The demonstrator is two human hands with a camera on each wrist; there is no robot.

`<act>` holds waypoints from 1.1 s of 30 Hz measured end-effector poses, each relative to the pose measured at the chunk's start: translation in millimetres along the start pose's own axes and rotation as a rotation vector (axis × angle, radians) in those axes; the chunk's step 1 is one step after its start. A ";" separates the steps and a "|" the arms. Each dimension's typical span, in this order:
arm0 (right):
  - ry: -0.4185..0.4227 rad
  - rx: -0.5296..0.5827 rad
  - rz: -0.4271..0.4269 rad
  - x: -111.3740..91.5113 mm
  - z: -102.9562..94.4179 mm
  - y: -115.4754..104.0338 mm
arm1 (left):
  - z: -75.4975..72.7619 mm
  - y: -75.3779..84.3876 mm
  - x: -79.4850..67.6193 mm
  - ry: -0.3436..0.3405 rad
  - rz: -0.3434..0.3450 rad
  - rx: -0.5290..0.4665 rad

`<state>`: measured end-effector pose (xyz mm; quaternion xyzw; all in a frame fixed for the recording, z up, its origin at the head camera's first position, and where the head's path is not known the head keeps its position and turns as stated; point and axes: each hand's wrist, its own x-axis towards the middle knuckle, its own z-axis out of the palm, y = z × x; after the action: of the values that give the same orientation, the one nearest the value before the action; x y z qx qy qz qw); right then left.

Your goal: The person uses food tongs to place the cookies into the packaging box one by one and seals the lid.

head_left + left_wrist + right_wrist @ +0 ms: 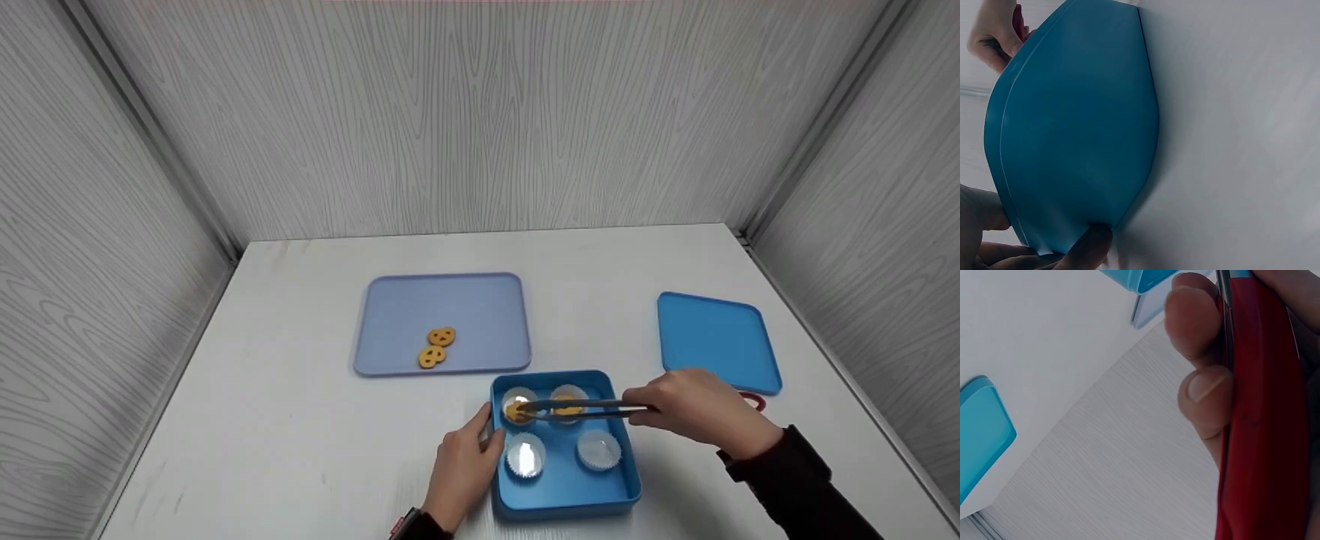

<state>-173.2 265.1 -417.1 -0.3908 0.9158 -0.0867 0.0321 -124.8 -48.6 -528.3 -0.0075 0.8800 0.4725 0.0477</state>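
A blue box [562, 491] holds several ruffled cups. My left hand [463, 469] grips its left wall, thumb at the rim; in the left wrist view, fingers [1086, 247] lie against the outer side. In my right hand [697, 409] is a pair of tongs [592, 403], whose red handle [1264, 410] fills much of the right wrist view. The tong tips are at a yellow-brown piece [514, 412] in the back left cup [517, 393]. Another such piece [568, 411] sits in the back right cup [570, 391], partly behind the tongs. The front left cup [525, 455] and front right cup [598, 450] contain nothing.
Beyond the box, a pale lavender-blue tray [405, 307] bears two pretzel-shaped cookies [442, 336], side by side. A flat blue lid [716, 334] lies at the right, just past my right hand. Wood-grain panels [480, 112] enclose the white table [300, 420] at the back and both sides.
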 end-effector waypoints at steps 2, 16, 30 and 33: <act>0.002 -0.018 -0.009 2.2 -1.1 -1.6 | -0.1 0.1 0.0 0.000 0.002 0.000; 0.033 -0.066 -0.059 9.8 -11.0 -6.2 | -1.1 1.7 0.1 -0.018 -0.014 -0.025; 0.026 -0.166 -0.070 16.7 -8.4 -11.1 | -1.4 2.7 -0.2 -0.018 -0.025 -0.027; 0.040 -0.175 -0.072 18.1 -5.8 -11.8 | -1.8 2.0 -0.5 -0.018 -0.018 -0.033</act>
<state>-178.1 244.8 -409.1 -0.4228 0.9058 -0.0151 -0.0238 -124.6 -49.0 -525.6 -0.0120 0.8715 0.4866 0.0595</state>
